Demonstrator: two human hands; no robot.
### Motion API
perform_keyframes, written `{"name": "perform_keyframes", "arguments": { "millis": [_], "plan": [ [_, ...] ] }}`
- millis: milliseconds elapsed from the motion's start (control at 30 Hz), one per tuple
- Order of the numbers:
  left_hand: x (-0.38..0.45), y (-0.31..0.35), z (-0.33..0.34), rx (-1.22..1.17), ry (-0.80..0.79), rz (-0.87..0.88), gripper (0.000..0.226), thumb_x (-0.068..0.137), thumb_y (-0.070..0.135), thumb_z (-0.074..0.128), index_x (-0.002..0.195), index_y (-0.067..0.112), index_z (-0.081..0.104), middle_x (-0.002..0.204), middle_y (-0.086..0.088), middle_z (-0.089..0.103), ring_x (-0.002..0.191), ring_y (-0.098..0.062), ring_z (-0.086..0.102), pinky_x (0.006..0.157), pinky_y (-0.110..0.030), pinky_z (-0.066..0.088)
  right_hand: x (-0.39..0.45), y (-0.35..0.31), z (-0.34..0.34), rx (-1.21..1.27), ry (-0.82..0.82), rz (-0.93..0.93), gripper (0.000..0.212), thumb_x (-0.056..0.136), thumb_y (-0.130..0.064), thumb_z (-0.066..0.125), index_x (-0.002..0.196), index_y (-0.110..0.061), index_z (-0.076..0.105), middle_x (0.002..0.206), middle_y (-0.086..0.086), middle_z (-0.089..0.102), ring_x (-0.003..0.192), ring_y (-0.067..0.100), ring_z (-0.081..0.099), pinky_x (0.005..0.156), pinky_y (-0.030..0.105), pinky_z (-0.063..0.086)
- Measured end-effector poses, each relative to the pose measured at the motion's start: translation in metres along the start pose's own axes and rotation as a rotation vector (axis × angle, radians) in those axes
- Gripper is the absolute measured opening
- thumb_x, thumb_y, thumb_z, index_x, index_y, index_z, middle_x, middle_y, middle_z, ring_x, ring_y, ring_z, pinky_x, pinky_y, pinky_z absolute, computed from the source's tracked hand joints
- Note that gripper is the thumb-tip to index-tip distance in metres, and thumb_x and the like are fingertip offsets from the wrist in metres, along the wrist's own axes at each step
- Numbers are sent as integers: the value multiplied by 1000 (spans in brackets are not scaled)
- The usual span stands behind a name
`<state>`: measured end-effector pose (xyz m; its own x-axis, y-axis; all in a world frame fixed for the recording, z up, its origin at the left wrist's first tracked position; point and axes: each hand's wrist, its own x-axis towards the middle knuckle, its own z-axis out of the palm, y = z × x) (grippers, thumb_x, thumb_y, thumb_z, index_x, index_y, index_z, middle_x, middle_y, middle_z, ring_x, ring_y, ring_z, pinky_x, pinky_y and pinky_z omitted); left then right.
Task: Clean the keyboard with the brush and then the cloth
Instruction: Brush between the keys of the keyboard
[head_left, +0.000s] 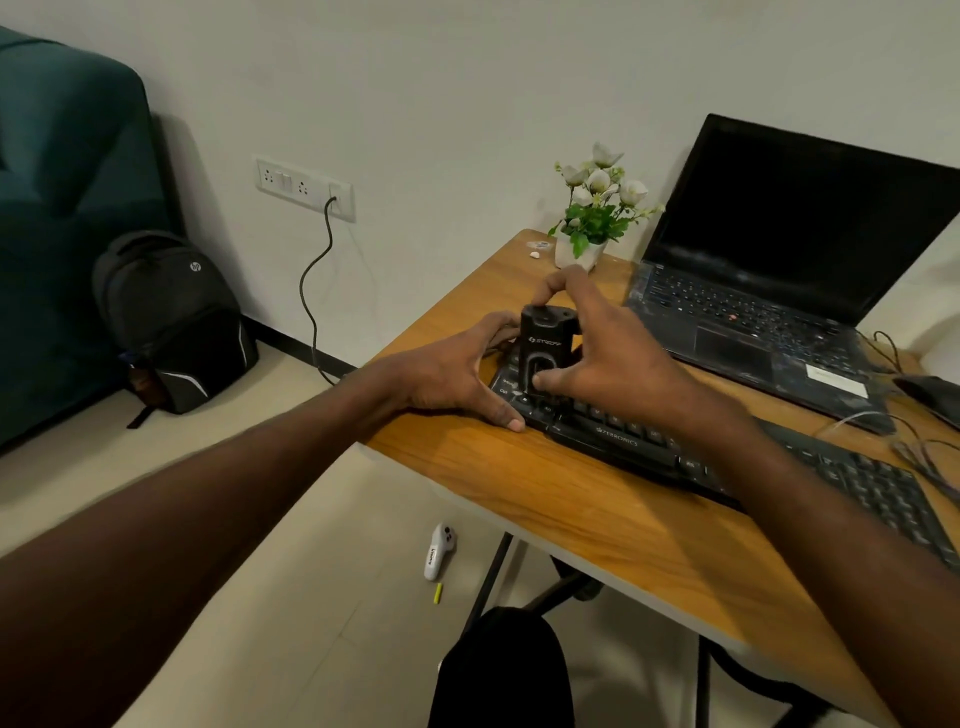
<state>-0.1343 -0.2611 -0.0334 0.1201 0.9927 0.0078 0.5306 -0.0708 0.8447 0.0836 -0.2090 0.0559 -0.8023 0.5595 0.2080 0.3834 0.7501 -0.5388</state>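
Observation:
A black keyboard (810, 467) lies slantwise on the wooden table (571, 499). On its left end stands a black block-shaped brush (545, 338) with a white logo on its side. My right hand (608, 353) grips the brush, fingers over the top and thumb on the near side. My left hand (457, 379) rests on the table at the keyboard's left end; its fingers reach behind the brush and its thumb touches the keyboard's front corner. No cloth is in view.
An open laptop (779, 280) with a dark screen stands behind the keyboard, cables (914, 441) trailing at the right. A small pot of white flowers (592, 218) sits at the back corner. A backpack (171, 322), a white remote (439, 551) and a power cord (311, 291) are on the floor.

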Motion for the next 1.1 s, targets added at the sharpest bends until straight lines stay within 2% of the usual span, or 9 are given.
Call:
{"name": "perform_keyframes", "arguments": {
  "millis": [133,333,467,567,700,767,867,967,1100],
  "plan": [
    [1,1,1,-27,-13,-9,131,59,42,105,161,39,23,161,10,43,149,-12,42,124,-47,41,-5,0,-25,-188,-147,47,78,78,-11,85,134,-39,37,103,-9,60,84,7,65,58,24,60],
    [-2,5,2,-18,-9,-6,126,63,38,103,161,33,23,154,13,47,144,-8,46,123,-45,41,-1,2,11,-46,97,-94,73,83,-14,81,141,-36,42,123,-2,62,98,9,65,72,28,63],
    [-2,5,0,-52,-13,-17,123,62,33,104,158,37,27,154,8,47,142,-12,50,118,-45,48,-6,13,-1,-136,47,68,76,85,-16,81,146,-36,39,121,2,60,96,15,65,75,37,64],
    [-2,6,0,-60,-12,-21,115,65,26,103,154,38,31,153,6,47,141,-15,50,117,-46,49,-2,13,-21,-196,-42,156,78,82,-15,83,146,-31,42,130,2,59,107,18,61,84,38,61],
    [-2,6,0,-49,-13,-12,112,65,28,103,151,40,33,150,7,50,138,-14,53,115,-45,50,-2,12,-7,-53,65,116,77,82,-14,83,146,-31,43,125,-2,58,97,12,62,66,18,51],
    [-2,7,0,-51,-9,-14,112,67,25,103,152,39,32,151,7,48,139,-13,51,115,-40,49,-7,16,-6,-68,62,135,78,84,-14,82,147,-32,41,120,-2,55,95,13,62,66,20,54],
    [-2,7,0,-61,-4,-20,111,68,21,101,153,37,31,155,6,44,143,-12,46,114,-31,47,-11,17,-26,-218,-71,214,80,84,-16,83,149,-32,40,116,-5,52,96,15,59,66,21,51],
    [-2,7,0,-49,-6,-23,112,67,24,102,153,38,31,156,7,44,145,-12,44,116,-33,45,-8,10,-32,-322,-125,213,77,83,-15,82,147,-31,42,118,-3,55,101,16,58,72,26,51],
    [-2,6,0,-25,-22,-25,114,67,31,102,154,40,30,153,9,47,141,-11,47,115,-36,46,-5,-2,-9,-58,94,86,78,81,-15,84,147,-29,44,126,-4,58,99,8,59,66,14,50]
  ]
}}
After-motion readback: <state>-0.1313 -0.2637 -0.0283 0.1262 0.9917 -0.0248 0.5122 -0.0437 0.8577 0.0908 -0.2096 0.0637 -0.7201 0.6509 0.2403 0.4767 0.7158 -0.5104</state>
